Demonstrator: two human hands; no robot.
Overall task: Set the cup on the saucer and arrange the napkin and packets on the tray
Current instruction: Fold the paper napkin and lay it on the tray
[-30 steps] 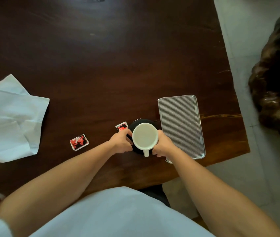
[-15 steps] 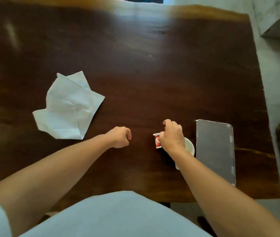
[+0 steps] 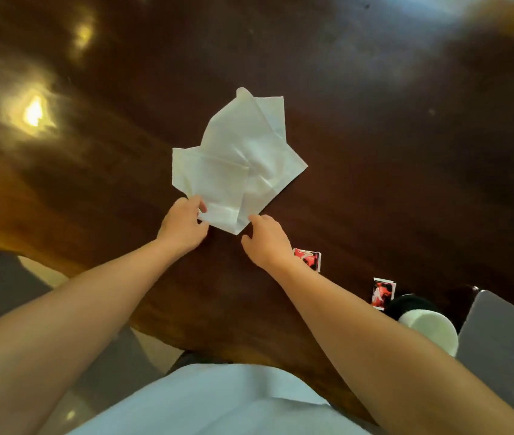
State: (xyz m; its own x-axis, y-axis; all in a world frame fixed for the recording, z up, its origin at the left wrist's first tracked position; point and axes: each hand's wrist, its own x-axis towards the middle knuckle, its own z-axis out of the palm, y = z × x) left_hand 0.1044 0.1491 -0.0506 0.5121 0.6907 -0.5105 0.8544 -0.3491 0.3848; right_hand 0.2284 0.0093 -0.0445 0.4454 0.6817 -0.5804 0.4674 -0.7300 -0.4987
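Beyond both hands, the dark wooden table (image 3: 375,127) lies bare on every side of the white napkin (image 3: 236,164), and its near edge runs diagonally behind the forearms. The left hand (image 3: 183,226) pinches the napkin's near-left edge, thumb on top and fingers curled beneath, closed on the paper. The right hand (image 3: 266,240) is loosely open, fingers slightly spread, its fingertips at the napkin's nearest corner; contact there cannot be confirmed. The napkin is creased and partly folded, lying flat, its long axis running from the grip away toward the far right. Just behind the right wrist lies one red-and-white packet (image 3: 310,260), partly covered by the wrist. A second packet (image 3: 382,292) lies farther right, beside the black saucer (image 3: 406,304). The white cup (image 3: 431,332) stands on that saucer, partly hidden by the right forearm. The grey metal tray (image 3: 506,346) sits just right of the cup, well apart from the napkin.
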